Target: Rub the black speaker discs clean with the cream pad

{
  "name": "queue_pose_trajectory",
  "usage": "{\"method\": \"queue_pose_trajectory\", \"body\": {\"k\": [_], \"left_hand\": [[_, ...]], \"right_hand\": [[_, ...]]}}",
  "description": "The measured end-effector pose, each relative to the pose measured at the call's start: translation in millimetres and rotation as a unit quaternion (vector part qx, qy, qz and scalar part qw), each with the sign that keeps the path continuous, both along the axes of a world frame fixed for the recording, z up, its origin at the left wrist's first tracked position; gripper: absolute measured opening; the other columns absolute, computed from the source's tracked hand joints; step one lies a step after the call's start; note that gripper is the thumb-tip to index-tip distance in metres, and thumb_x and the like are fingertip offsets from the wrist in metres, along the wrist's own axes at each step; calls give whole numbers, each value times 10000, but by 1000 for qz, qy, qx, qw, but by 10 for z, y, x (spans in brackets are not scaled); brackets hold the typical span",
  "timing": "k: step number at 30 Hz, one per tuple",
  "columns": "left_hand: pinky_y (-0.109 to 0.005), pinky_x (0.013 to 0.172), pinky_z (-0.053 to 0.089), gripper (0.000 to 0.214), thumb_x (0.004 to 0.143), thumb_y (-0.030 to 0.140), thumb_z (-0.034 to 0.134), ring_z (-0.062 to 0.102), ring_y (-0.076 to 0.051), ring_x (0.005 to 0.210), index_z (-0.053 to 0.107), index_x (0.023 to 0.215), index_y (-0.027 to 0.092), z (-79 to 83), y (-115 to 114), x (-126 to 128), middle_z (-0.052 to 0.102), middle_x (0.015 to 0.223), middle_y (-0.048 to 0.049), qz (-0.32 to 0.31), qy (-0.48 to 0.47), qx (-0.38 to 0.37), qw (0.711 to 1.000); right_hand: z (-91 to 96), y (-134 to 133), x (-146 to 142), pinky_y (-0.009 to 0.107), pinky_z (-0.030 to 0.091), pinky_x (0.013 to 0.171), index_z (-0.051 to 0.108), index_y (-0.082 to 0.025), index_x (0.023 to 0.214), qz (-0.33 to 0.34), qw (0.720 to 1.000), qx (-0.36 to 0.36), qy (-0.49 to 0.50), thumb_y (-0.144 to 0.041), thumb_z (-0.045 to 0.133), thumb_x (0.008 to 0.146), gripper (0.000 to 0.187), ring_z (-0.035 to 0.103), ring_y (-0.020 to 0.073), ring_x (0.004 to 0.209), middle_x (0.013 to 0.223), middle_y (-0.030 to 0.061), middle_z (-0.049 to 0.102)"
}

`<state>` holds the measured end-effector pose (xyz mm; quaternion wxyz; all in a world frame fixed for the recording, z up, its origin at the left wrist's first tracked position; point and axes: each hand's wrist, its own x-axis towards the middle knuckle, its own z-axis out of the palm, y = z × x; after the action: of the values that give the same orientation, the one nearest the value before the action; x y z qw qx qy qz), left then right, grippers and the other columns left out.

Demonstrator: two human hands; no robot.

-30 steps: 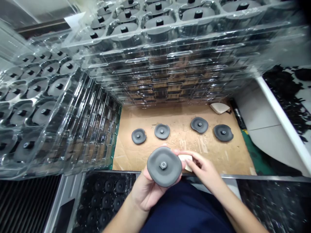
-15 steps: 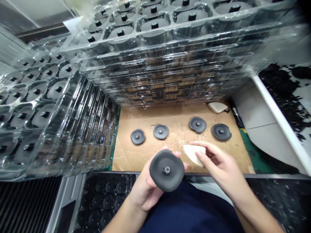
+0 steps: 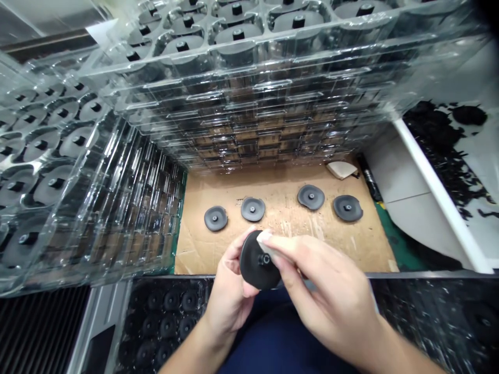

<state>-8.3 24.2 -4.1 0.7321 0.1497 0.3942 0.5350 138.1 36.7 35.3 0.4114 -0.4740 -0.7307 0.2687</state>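
My left hand grips a black rounded disc by its edge, its face with the small central stub tilted up toward me. In my right hand is a white wedge-shaped pad, pinched between thumb and fingers and pressed against the disc's upper face beside the stub. Most of the pad is hidden behind the fingers. Beyond my hands, similar black discs lie apart on the cardboard sheet: a left pair with one disc outermost, and a right pair ending in another disc.
Tall stacks of clear plastic trays filled with discs stand at the back and left. A second white pad lies at the cardboard's far right. Black scraps lie beyond the white panel. Trays of black discs sit below the front edge.
My right hand has moved left and brought the white pad onto the disc. My left hand has tilted the disc and shifted slightly. The view has shifted a little.
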Motion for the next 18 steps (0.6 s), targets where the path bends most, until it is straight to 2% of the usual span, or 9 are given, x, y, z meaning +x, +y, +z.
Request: {"method": "queue_pose_trajectory", "body": {"k": [2,5,6,8,11,14,16,18], "left_hand": [[-196,838,510,583,457,239,873,670,-155,937,694,1010,282,-1,13,-7,731,1046,16,-3,-11,4,1000],[-223,838,522,555,496,207,857,681,-172,923,689,1020,284,2,28,-35,726,1048,22,5,-33,8,999],[-220,844,518,540,511,202,851,679,-173,932,689,1020,279,5,32,-43,725,1051,22,7,-39,14,999],[-215,855,510,521,531,178,840,674,-174,954,689,1021,274,10,36,-49,725,1047,23,1,-54,28,998],[-230,875,505,528,545,142,829,676,-175,952,685,1032,285,22,33,-28,726,1051,32,-22,-69,37,997],[-209,868,500,535,531,197,844,672,-160,952,685,1035,281,45,18,15,724,1065,28,-24,-65,32,997],[-203,878,487,548,505,235,856,656,-164,984,690,1027,261,65,5,38,723,1060,6,-21,-53,15,998],[-257,908,480,510,532,248,844,652,-188,985,690,1018,251,77,-10,46,721,1041,-14,-18,-37,-14,999]], "right_hand": [[21,-35,37,214,512,702,652,-137,1019,46,995,-82,19,-83,508,849,229,650,124,758,852,37,701],[-27,-103,185,159,506,658,688,-262,917,129,949,-274,91,-157,568,840,177,662,91,724,812,-49,712],[-70,-123,247,150,505,655,689,-293,904,125,935,-308,125,-190,579,843,162,667,90,741,833,-64,717],[-166,-154,353,137,499,609,678,-327,935,58,923,-330,191,-251,571,864,149,668,89,731,875,-67,719],[-216,-175,394,132,474,513,653,-332,993,-54,934,-291,200,-276,542,888,163,648,83,646,870,-55,710],[-84,-166,263,164,503,637,633,-293,1044,-113,977,-160,86,-205,554,874,207,647,113,798,964,-23,693],[39,-137,132,208,507,756,613,-211,1095,-74,996,-40,34,-138,540,861,256,628,142,897,1019,28,679],[127,-88,24,250,512,783,614,-123,1082,22,999,14,19,-101,504,859,250,627,159,857,955,73,683]]}}
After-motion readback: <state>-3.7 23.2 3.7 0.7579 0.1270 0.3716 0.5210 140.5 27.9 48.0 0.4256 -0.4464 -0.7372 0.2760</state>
